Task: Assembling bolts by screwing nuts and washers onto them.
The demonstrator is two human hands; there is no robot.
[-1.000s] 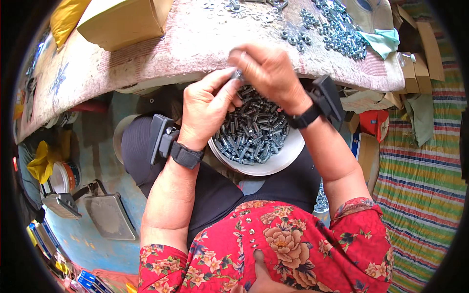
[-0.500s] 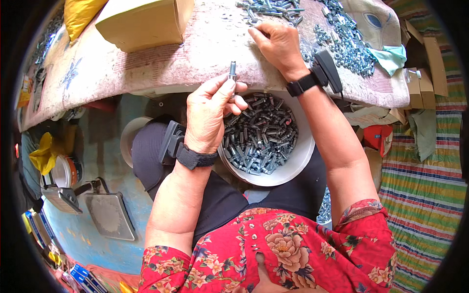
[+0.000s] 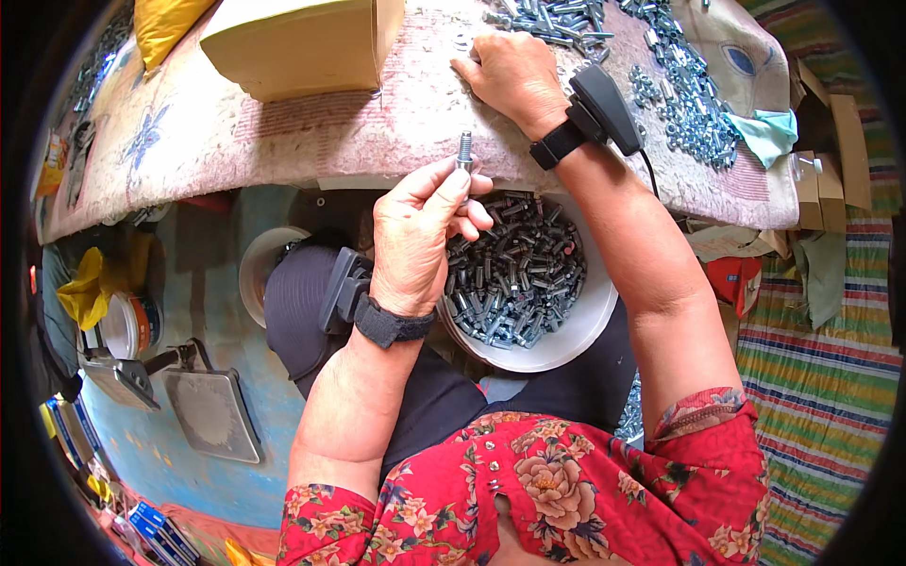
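Between the thumb and fingers of my left hand [image 3: 415, 231], a silvery metal bolt [image 3: 464, 149] stands upright, threaded end up. Its lower end is hidden by the fingers. My right hand [image 3: 514, 77] rests knuckles up on the cloth-covered table [image 3: 311, 137], fingers curled down; whatever is under its fingertips is hidden. Small flat washers lie scattered by that hand. Just beyond it is a pile of loose bolts [image 3: 566, 21]. Below my hands, a white bucket [image 3: 552, 358] holds many dark and silvery bolts [image 3: 519, 274] between my knees.
On the table stand a cardboard box [image 3: 293, 57] and a yellow bag [image 3: 162, 28]. Nuts and metal parts [image 3: 694, 113] spread at the right, beside a pale green cloth [image 3: 766, 134]. A flat scale [image 3: 212, 415] sits low at the left. Striped sheeting [image 3: 812, 396] covers the right side.
My right hand has moved slightly left across the table relative to the bolt pile. My left hand keeps holding the bolt upright. The whole view has shifted a little.
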